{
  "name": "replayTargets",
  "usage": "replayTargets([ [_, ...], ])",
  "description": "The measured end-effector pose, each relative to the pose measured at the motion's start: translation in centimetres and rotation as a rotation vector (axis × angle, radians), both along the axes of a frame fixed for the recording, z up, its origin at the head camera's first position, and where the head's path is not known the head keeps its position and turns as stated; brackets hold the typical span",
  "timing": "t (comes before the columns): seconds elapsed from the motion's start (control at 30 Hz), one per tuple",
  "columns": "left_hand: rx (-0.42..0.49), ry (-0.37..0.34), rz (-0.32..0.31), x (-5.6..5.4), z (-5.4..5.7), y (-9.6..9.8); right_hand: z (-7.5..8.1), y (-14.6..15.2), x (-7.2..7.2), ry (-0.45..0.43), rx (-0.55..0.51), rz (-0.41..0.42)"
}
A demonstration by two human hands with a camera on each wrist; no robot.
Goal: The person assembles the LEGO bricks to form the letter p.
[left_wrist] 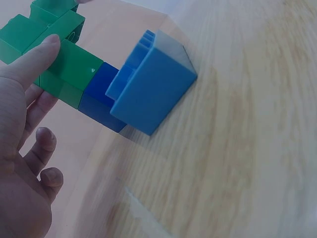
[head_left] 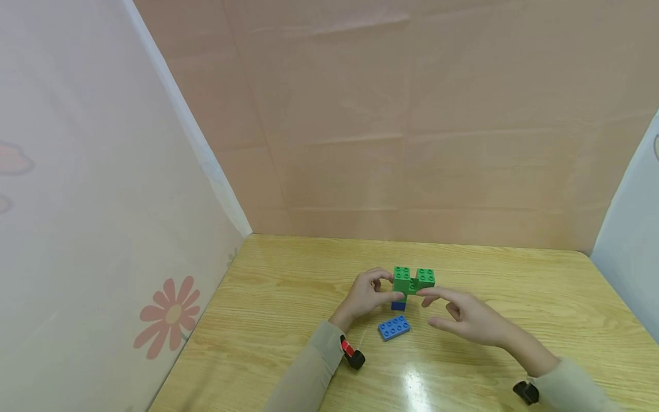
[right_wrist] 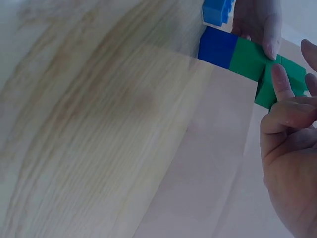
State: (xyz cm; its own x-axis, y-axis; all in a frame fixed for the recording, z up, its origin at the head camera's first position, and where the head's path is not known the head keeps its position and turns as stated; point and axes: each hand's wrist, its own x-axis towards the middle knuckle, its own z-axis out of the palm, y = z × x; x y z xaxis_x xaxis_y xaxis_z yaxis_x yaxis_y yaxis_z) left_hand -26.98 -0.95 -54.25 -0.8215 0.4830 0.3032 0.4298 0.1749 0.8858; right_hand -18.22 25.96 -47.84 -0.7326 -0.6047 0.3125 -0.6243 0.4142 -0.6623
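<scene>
A stack of green bricks (head_left: 401, 284) stands upright on a dark blue brick (head_left: 399, 306), with a green arm jutting out to the right near its top. My left hand (head_left: 364, 296) holds the stack from the left, thumb on the near face and fingers behind. From the right, my right hand (head_left: 476, 320) reaches in; its extended index finger (right_wrist: 281, 82) touches the green side arm, while the thumb stays apart below. Just in front of the stack lies a loose lighter blue eight-stud brick (head_left: 393, 328), studs up, seen large in the left wrist view.
The bricks are on a light wooden table (head_left: 288, 286). A pinkish-tan sheet (head_left: 329, 143) hangs behind its far edge, and a white sheet with a flower print (head_left: 165, 317) borders the left. Each wrist wears a strap with a small black device (head_left: 355, 359).
</scene>
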Motion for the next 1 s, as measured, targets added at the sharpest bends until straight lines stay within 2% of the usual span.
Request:
replayTargets([
  [0.27,-0.004,0.012,0.0,0.1,0.1,0.0,-1.0,-1.1,0.1,-0.029,0.063,0.044],
  [0.57,-0.004,0.008,-0.001,0.1,0.1,0.0,-1.6,-2.0,-0.1,-0.077,0.146,0.042],
  [0.73,-0.01,0.008,0.0,0.1,0.1,0.1,-2.0,-2.2,-0.2,-0.073,0.187,0.036],
  [1.0,0.0,0.009,-0.01,0.0,0.1,0.0,-2.5,-2.5,-0.6,-0.114,0.2,0.051],
])
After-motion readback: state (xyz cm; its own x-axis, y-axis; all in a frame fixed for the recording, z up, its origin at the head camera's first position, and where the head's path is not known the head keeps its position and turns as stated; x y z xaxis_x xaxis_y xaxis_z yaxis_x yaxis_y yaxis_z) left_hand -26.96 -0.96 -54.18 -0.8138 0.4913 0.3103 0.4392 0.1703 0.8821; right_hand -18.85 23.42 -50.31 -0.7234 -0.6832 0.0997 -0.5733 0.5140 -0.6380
